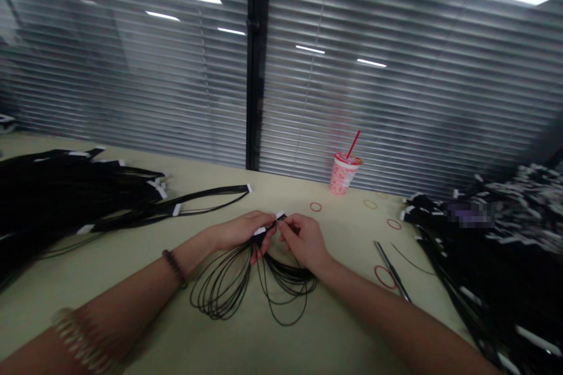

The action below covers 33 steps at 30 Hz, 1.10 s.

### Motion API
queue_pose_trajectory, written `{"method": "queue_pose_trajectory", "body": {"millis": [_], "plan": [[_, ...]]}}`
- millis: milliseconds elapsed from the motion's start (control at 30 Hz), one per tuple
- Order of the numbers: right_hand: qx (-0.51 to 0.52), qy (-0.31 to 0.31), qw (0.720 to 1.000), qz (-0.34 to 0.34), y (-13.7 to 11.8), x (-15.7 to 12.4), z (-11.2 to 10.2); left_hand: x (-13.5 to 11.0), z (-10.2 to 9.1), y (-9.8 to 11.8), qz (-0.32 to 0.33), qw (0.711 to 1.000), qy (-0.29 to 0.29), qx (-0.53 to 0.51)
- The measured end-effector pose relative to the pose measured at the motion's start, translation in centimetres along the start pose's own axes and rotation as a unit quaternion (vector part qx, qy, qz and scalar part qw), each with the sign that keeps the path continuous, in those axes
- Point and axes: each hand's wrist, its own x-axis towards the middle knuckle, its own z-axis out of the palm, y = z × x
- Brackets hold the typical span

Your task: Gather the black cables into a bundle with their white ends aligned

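Near the middle of the table [132,299], my hands meet over a bunch of thin black cord loops [220,290]. My left hand [237,231] closes around the gathered cords just below their white tabs [267,228], while the narrow pinch of my right hand [303,240] sits on those tabs. The loops fall from my grip toward me and rest on the table. I seem to be gathering this bunch at its tabbed ends, and the moment calls for an even pinch so no strand slips. To my left lies a large black cord heap [74,193]; to my right, another [466,246], just beside metal tweezers [391,270] and a red rubber band [385,276].
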Motion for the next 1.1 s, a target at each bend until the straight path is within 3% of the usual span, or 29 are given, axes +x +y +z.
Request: {"method": "queue_pose_trajectory", "body": {"millis": [267, 467, 767, 1100], "plan": [[-0.083, 0.034, 0.995, -0.048, -0.7, -0.2, -0.1, -0.1, 0.7, 0.2, -0.01, 1.0, 0.001, 0.011], [-0.06, 0.049, 0.996, -0.051, -1.0, 0.1, -0.2, -0.2, 0.9, -0.3, -0.012, 1.0, -0.008, 0.005], [-0.055, 0.04, 0.997, -0.042, -0.8, 0.6, -0.3, 0.3, 0.9, -0.8, 0.019, 0.998, 0.026, -0.05], [-0.043, 0.052, 0.997, -0.031, 0.0, 0.1, 0.3, 0.9, 0.8, -1.1, 0.022, 0.997, 0.065, -0.036]]}}
